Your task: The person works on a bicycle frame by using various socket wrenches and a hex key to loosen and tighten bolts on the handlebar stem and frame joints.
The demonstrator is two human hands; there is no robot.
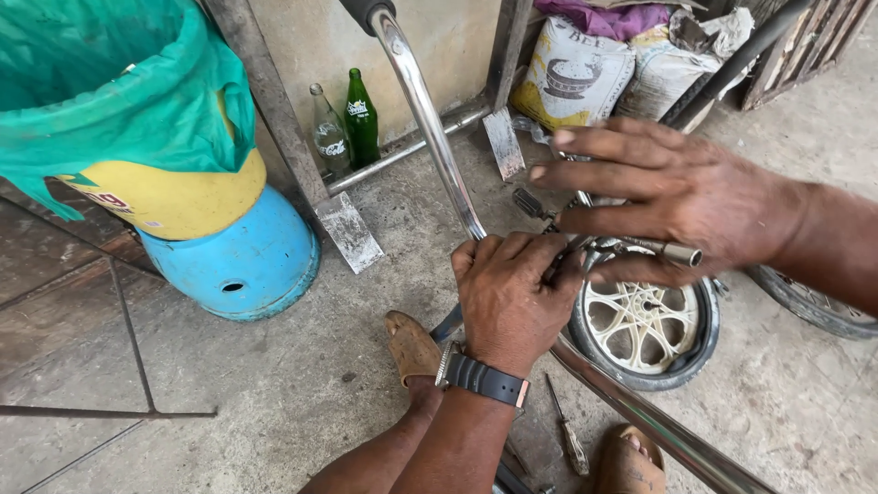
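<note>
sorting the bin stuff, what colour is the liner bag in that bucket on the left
Green, a teal shade: the liner bag drapes over the yellow bucket. Head view, upper left.
</note>
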